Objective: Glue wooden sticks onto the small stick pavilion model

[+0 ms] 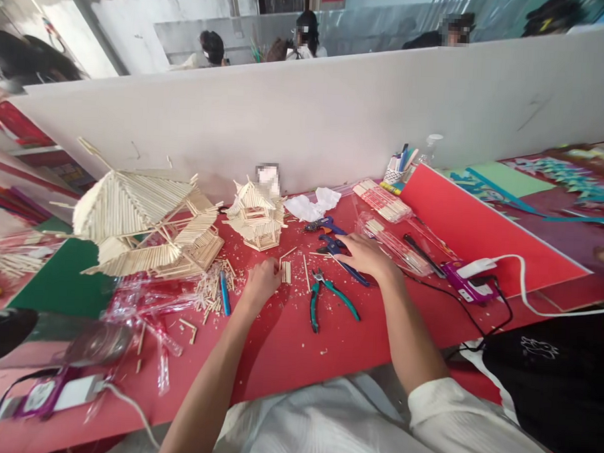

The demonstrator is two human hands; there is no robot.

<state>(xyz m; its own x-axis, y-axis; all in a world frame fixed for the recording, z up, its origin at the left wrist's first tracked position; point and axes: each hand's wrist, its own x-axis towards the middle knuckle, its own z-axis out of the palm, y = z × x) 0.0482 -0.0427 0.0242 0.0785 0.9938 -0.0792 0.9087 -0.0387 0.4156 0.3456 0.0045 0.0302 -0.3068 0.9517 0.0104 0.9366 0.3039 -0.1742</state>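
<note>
My left hand [263, 279] is curled low over the red table, its fingertips against the edge of a small panel of wooden sticks [286, 272]. My right hand [365, 254] reaches over blue-handled pliers [353, 272], fingers stretched and thumb apart; whether they touch the handle is hard to see. Just beyond lies another blue tool [327, 223], perhaps a glue gun. Between my hands rest green-handled cutting pliers [314, 306], jaws toward the far side, and a single loose stick [306, 273]. A small stick pavilion [256, 214] stands behind my left hand.
A larger stick pavilion [137, 212] stands at left, by stick offcuts [212, 289], a blue pen [225, 293] and plastic wrappers [143, 306]. At right are packs of sticks [382, 200], a red board [482, 228] and a purple power strip [472, 284] with cables. A white partition [306, 120] rises behind.
</note>
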